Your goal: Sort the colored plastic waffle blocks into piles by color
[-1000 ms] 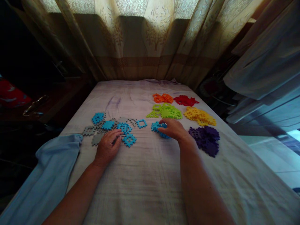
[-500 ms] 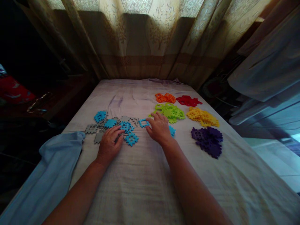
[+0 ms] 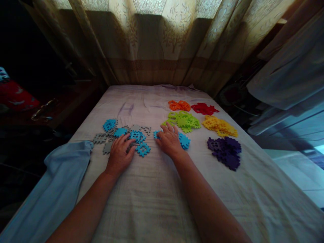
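On the bedsheet, my left hand (image 3: 120,150) lies over a mixed pile of grey and blue notched plastic building tiles, its fingers spread. Under and beside its fingertips are a blue window tile (image 3: 137,135) and a solid blue tile (image 3: 120,132). A blue tile with a square hole (image 3: 143,149) lies just right of its thumb. My right hand (image 3: 168,139) is bent over a blue open-frame tile (image 3: 156,135), gripping it by the fingers; the hand hides most of it. More blue tiles (image 3: 184,141) show at the right side of that hand.
Colour-sorted piles lie to the right: green (image 3: 186,121), orange (image 3: 179,105), red (image 3: 204,108), yellow (image 3: 219,126) and purple (image 3: 225,152). Grey tiles (image 3: 100,138) are at the left. A light blue cloth (image 3: 68,165) hangs over the left edge. A curtain (image 3: 152,50) closes off the back.
My right hand has drawn the blue frame tile slightly right, away from the grey tiles and towards the other blue ones. My left hand has stayed about in place.
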`<state>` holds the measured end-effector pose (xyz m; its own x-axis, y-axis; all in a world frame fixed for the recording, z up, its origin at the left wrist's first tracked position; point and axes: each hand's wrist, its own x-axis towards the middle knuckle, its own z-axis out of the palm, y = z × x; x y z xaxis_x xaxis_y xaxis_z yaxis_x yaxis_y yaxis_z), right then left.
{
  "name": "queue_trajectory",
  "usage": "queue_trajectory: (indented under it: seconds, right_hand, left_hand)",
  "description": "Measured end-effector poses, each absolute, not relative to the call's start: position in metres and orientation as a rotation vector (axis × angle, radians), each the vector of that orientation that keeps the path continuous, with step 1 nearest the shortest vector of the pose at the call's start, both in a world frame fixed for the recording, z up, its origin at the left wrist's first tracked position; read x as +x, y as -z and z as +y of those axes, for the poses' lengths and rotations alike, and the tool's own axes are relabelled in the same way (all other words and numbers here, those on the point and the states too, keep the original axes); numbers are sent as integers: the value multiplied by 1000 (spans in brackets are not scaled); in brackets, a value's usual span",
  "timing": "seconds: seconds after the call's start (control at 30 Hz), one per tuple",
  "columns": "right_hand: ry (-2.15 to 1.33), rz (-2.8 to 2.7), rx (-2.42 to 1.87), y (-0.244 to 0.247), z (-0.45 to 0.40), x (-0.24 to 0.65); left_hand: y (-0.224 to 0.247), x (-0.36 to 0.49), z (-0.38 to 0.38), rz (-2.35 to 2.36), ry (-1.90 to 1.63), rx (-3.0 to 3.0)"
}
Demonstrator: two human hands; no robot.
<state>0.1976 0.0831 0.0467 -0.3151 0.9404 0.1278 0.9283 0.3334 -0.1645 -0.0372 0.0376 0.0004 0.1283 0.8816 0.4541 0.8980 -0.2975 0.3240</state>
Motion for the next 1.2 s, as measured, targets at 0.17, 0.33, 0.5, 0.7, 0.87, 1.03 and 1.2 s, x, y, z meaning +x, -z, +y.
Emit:
queue_trajectory:
  seconds: [0.17, 0.33, 0.5, 0.7, 0.87, 1.03, 1.2]
  right_hand:
    - [-63, -2416, -1765, -62, 80, 211]
    - [-108, -2437, -1862, -67, 77, 219]
    - [-161, -2485, -1756, -86, 72, 210]
    - [-367, -2559, -1722, -89, 48, 165]
    - [-333, -2553, -1710, -73, 36, 143]
    - [-328, -2555, -1702, -71, 36, 143]
    - [-318, -2574, -1738, -81, 44, 160]
  left_hand:
    - [0, -36, 37, -1849, 917, -2315]
    - [0, -36, 38, -1846, 934, -2326]
    - [0, -36, 37, -1852, 969, -2330]
    - [0, -36, 38, -1861, 1030, -2316]
    - [-1, -36, 38, -1859, 1032, -2305]
    - [-2, -36, 38, -1879, 1011, -2318]
    - [-2, -36, 38, -1898, 1012, -2326]
